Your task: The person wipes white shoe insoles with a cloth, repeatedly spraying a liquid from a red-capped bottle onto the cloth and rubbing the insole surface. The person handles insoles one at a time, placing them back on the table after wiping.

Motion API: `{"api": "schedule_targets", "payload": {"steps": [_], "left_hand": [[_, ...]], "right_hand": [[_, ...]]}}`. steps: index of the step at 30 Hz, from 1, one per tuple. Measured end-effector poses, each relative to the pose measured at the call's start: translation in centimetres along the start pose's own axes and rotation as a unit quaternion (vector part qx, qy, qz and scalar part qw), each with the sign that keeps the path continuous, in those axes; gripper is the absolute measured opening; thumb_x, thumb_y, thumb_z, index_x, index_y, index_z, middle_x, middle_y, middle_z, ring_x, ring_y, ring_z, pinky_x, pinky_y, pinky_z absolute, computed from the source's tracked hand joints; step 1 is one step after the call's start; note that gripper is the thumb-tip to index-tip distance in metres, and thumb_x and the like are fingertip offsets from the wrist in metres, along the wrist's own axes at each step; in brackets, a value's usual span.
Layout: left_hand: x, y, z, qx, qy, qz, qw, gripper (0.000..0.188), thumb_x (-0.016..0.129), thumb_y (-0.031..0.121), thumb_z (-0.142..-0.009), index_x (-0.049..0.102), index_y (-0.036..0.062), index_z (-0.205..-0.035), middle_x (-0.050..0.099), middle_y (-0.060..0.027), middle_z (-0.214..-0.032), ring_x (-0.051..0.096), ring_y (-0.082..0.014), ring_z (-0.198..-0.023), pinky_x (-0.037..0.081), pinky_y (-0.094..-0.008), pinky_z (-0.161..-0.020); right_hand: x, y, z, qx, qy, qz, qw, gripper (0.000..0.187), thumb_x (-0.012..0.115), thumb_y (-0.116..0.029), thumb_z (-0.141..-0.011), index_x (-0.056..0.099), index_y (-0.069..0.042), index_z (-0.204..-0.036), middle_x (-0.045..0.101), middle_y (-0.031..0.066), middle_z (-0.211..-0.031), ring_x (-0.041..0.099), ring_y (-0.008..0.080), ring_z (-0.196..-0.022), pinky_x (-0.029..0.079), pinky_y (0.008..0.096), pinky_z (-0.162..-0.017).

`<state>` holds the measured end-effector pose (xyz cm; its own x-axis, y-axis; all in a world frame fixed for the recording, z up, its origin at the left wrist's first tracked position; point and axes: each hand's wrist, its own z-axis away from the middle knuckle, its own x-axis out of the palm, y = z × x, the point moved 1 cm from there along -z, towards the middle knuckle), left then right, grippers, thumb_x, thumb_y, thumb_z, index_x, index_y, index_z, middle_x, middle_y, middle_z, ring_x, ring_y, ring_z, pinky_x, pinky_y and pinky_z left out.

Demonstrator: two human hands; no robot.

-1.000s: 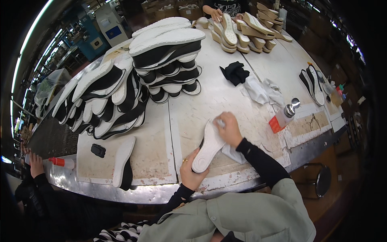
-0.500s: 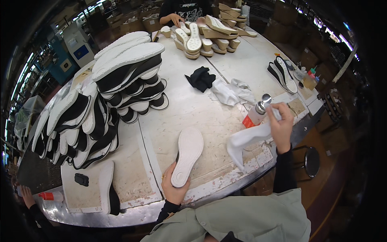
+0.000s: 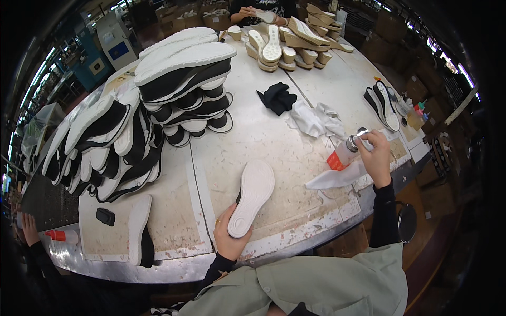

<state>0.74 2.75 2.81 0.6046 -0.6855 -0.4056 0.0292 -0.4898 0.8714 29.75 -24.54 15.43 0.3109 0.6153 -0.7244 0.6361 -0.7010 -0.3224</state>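
Observation:
A white shoe sole [image 3: 257, 189] with a dark side edge is held in my left hand [image 3: 231, 234], its pale ribbed face upward. My fingers wrap round its narrower end over the near part of the table. My right hand [image 3: 375, 155] is closed, its fingertips at the metal top of a clear bottle [image 3: 342, 154] with a red label. From beneath that hand a white cloth [image 3: 337, 178] trails down to the tabletop, apparently gripped in the fingers; the grip itself is partly hidden.
Black-and-white soles [image 3: 184, 79] stand in tall piles at left. One more sole [image 3: 139, 231] lies near a small black object [image 3: 105, 216]. Crumpled black cloth [image 3: 278, 98] and white cloth [image 3: 314, 118] lie mid-table. Beyond are tan wedge soles [image 3: 300, 45] and a co-worker's hands [image 3: 258, 13].
My right hand has moved left to the bottle's top, and the white cloth has sunk lower onto the table. The co-worker at the back has lifted a sole. My view has shifted slightly.

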Motion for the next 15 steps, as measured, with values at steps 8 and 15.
{"api": "schedule_targets", "payload": {"steps": [8, 15], "left_hand": [[-0.1, 0.4, -0.1, 0.004, -0.01, 0.02, 1.0, 0.068, 0.081, 0.006, -0.062, 0.058, -0.0001, -0.126, 0.064, -0.0197, -0.118, 0.062, -0.0347, -0.109, 0.048, -0.04, -0.095], [-0.2, 0.3, -0.1, 0.03, -0.054, 0.03, 0.998, 0.063, 0.083, 0.01, -0.063, 0.06, 0.0008, -0.121, 0.064, -0.0192, -0.12, 0.061, -0.0349, -0.11, 0.045, -0.0392, -0.097]], "right_hand": [[0.1, 0.4, 0.7, 0.024, -0.022, -0.034, 0.999, 0.01, 0.072, -0.003, -0.076, 0.064, 0.004, -0.078, 0.061, 0.0155, -0.079, 0.059, 0.0353, -0.078, 0.045, 0.039, -0.069], [-1.1, -1.3, 0.8, 0.028, -0.012, -0.04, 0.999, 0.01, 0.07, -0.001, -0.077, 0.063, 0.005, -0.082, 0.061, 0.0158, -0.08, 0.059, 0.0342, -0.076, 0.045, 0.0374, -0.068]]}}
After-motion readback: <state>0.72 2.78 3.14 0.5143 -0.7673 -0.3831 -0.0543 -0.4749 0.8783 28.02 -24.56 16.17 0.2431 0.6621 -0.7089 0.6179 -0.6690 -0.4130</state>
